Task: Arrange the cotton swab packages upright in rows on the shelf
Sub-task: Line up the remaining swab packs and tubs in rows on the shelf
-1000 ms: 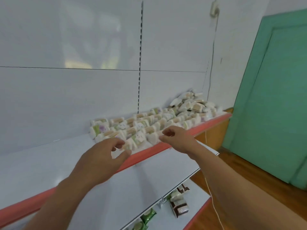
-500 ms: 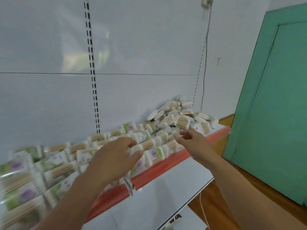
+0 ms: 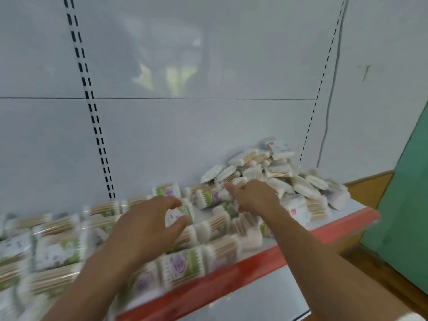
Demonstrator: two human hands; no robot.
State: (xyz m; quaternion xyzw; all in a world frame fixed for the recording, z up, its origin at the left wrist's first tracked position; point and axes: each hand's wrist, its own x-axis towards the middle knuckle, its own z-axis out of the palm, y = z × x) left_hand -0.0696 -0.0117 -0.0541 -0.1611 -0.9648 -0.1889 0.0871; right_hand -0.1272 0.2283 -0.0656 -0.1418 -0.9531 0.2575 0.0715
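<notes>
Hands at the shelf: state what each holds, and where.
Left hand: thumb and fingers flank one package, at its end; grip cannot be told. Right hand: fingertips among the loose pile; too blurred to tell.

We record the cotton swab packages point(image 3: 183, 265) at 6 o'clock as white with a green band, a purple rose print and tan sticks. The heap point(image 3: 278, 172) at 2 o'clock is mostly white. The shelf edge point(image 3: 254, 269) is red, the back panel point(image 3: 185, 135) pale grey with black dashed slot columns point(image 3: 92, 117), and the door point(image 3: 407, 223) at 3 o'clock green.
</notes>
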